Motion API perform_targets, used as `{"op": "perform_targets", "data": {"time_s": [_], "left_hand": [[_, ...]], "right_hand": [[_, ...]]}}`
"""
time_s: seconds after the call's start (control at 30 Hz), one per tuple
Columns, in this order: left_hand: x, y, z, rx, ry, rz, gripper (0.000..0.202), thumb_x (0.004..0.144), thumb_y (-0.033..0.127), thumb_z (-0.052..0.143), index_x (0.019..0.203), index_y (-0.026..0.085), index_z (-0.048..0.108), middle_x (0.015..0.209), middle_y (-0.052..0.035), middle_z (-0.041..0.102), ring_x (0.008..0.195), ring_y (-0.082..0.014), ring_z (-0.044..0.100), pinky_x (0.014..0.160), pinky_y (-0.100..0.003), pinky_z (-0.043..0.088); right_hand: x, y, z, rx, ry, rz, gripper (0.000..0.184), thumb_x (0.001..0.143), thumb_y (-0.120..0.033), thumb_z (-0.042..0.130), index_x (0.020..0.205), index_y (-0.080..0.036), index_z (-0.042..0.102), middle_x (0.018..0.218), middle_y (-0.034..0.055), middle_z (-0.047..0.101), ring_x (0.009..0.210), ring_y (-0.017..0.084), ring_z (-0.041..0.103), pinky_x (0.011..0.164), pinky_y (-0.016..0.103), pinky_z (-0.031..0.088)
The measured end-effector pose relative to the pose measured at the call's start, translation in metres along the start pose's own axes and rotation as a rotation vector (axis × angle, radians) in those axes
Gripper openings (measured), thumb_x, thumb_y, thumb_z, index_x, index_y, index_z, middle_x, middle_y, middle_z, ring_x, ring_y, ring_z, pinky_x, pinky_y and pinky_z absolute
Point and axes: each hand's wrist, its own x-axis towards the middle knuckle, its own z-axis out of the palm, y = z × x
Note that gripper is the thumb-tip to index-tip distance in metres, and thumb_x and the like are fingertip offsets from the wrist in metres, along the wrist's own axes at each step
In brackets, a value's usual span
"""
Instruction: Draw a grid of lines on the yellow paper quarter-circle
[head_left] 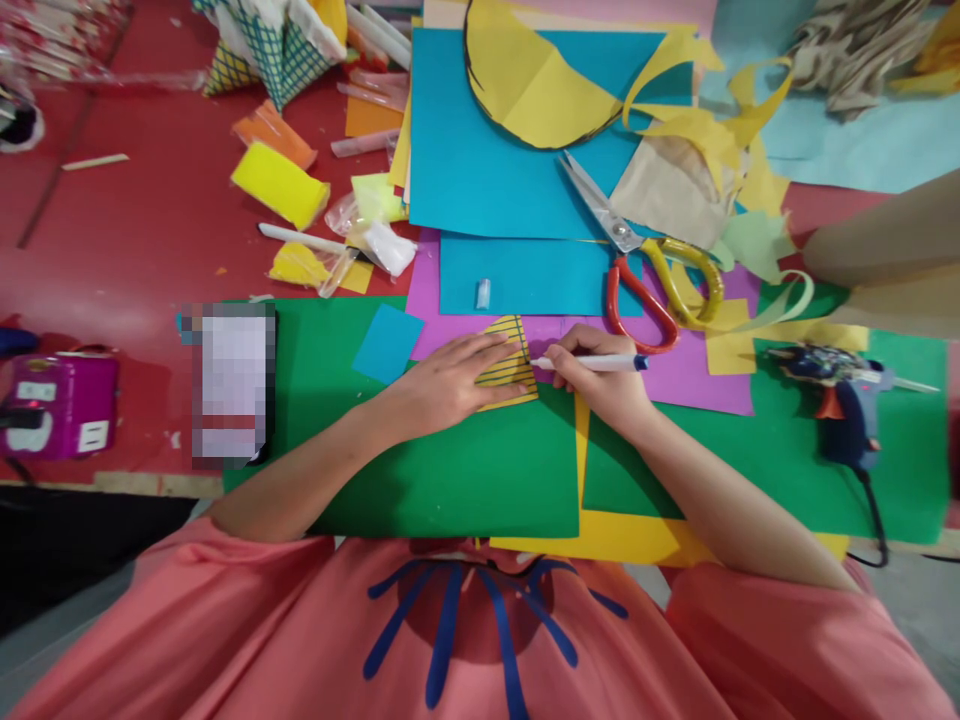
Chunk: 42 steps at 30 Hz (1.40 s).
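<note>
Under my left hand [442,385] lies a small yellow paper piece [504,375] drawn with dark lines; the fingers rest stretched out across it. My right hand [596,375] grips a white marker pen [611,362] with a dark blue end, its tip at the right edge of the yellow piece. Both hands are over purple paper [697,380] and green sheets [450,480]. A clear pen cap [484,293] lies on blue paper [480,190] just beyond. Scissors [622,240] with one red and one yellow handle lie open past my right hand.
A glue gun [851,410] with a cord rests at the right. A phone [236,385] and a purple box [64,405] are at the left. Yellow cut paper [536,85], curled strips [697,130] and a yellow clay-like block [279,185] lie farther back on the red table [150,230].
</note>
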Motion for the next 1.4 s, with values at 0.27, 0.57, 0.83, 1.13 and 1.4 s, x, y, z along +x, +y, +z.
{"op": "perform_targets", "data": {"time_s": [0.27,0.57,0.83,1.13,1.4], "left_hand": [[0.0002,0.0007,-0.0004,-0.004,-0.022,-0.01,0.04,0.089,0.018,0.051,0.125,0.036,0.055,0.139,-0.0082,0.045,0.132,-0.0269,0.038,0.106,-0.045,0.037],[0.0007,0.0016,-0.0052,-0.023,-0.023,-0.003,0.045,0.087,0.021,0.055,0.13,0.033,0.051,0.139,-0.0097,0.045,0.132,-0.0283,0.037,0.105,-0.047,0.038],[0.0004,0.0013,-0.005,-0.021,-0.018,0.003,0.042,0.086,0.021,0.056,0.127,0.032,0.054,0.137,-0.0101,0.047,0.132,-0.0291,0.038,0.103,-0.048,0.04],[0.0016,0.0015,-0.0055,-0.033,-0.027,-0.006,0.036,0.085,0.022,0.057,0.12,0.029,0.06,0.137,-0.0118,0.048,0.131,-0.0306,0.039,0.103,-0.049,0.04],[0.0012,0.0021,-0.0055,-0.053,-0.057,-0.033,0.031,0.085,0.022,0.057,0.115,0.027,0.064,0.138,-0.0107,0.047,0.132,-0.0297,0.037,0.105,-0.049,0.038]], "right_hand": [[0.0024,-0.0073,-0.0015,-0.052,-0.059,-0.01,0.025,0.076,-0.017,0.055,0.051,-0.017,0.048,0.046,-0.0033,0.052,0.043,0.007,0.043,0.044,0.022,0.032],[0.0021,-0.0084,-0.0013,-0.065,-0.055,-0.012,0.025,0.076,-0.021,0.054,0.052,-0.018,0.046,0.047,-0.0035,0.049,0.044,0.007,0.04,0.046,0.023,0.03],[0.0017,-0.0081,-0.0024,-0.086,-0.131,-0.014,0.027,0.075,-0.021,0.051,0.051,-0.019,0.039,0.046,-0.005,0.039,0.045,0.006,0.032,0.044,0.022,0.025],[0.0001,-0.0088,-0.0031,-0.104,-0.177,-0.051,0.025,0.075,-0.019,0.05,0.05,-0.018,0.043,0.046,-0.0054,0.037,0.045,0.006,0.032,0.043,0.022,0.024],[0.0003,-0.0095,-0.0033,-0.104,-0.232,-0.073,0.027,0.074,-0.018,0.05,0.048,-0.018,0.041,0.045,-0.0058,0.037,0.044,0.005,0.03,0.043,0.022,0.024]]}}
